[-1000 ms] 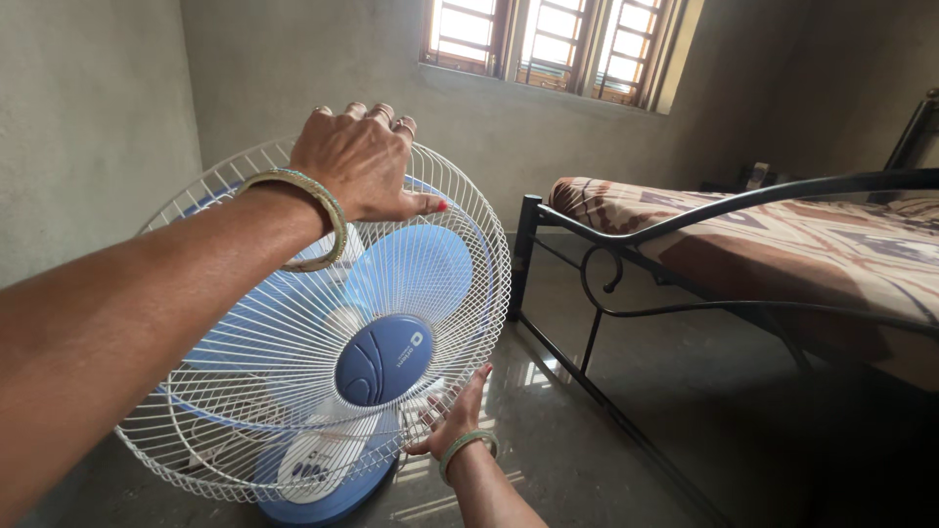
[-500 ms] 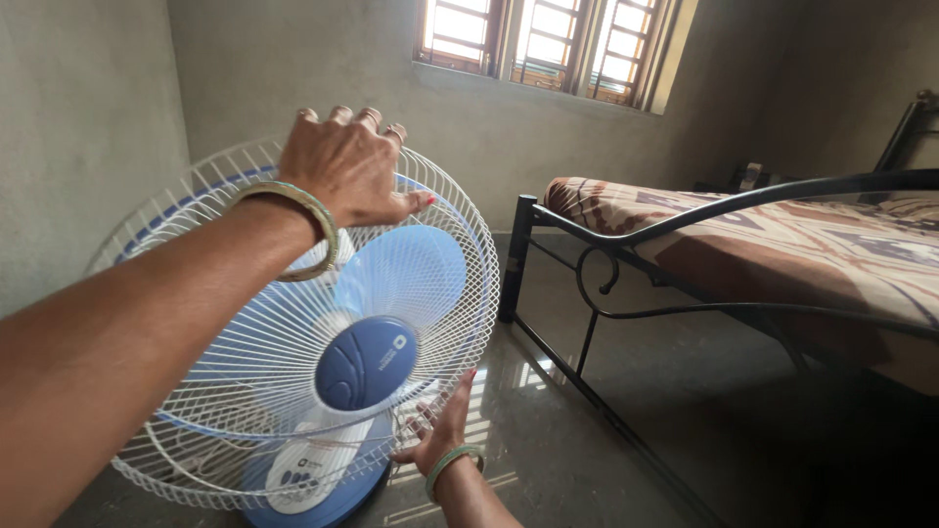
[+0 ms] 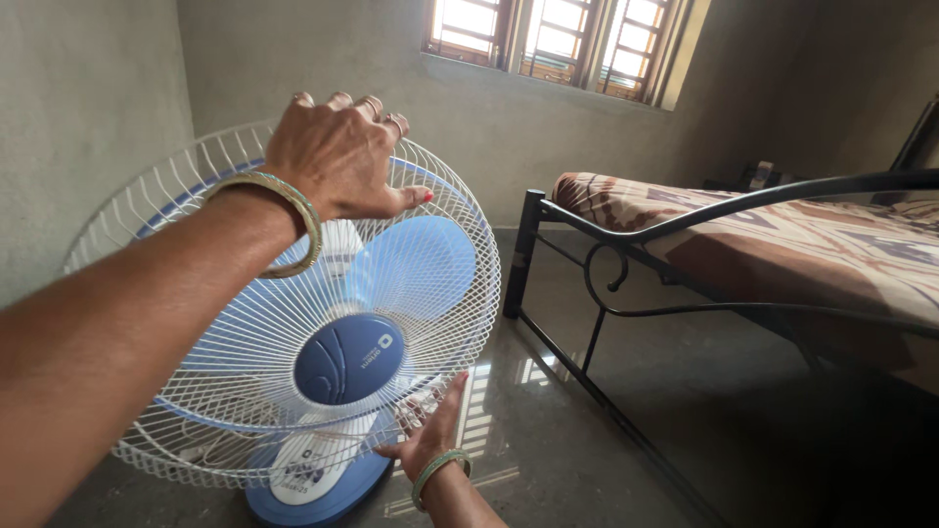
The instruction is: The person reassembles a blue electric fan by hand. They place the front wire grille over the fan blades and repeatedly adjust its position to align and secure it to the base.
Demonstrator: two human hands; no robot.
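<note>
A table fan (image 3: 293, 323) with a white wire guard, pale blue blades and a dark blue hub stands on the floor, tilted back toward the wall. My left hand (image 3: 337, 156) rests on the top rim of the guard, fingers curled over it, a bangle on the wrist. My right hand (image 3: 430, 435) is low at the guard's lower right edge, fingers spread against the wires near the blue round base (image 3: 318, 494).
A black metal bed frame (image 3: 626, 293) with a brown patterned mattress (image 3: 782, 244) stands to the right. Grey walls close in at the left and back, with a barred window (image 3: 558, 44) above. The glossy floor (image 3: 587, 430) reflects the window light.
The fan has shifted slightly left and down in view, with both hands staying on its guard. My right hand has slid a little lower along the bottom edge.
</note>
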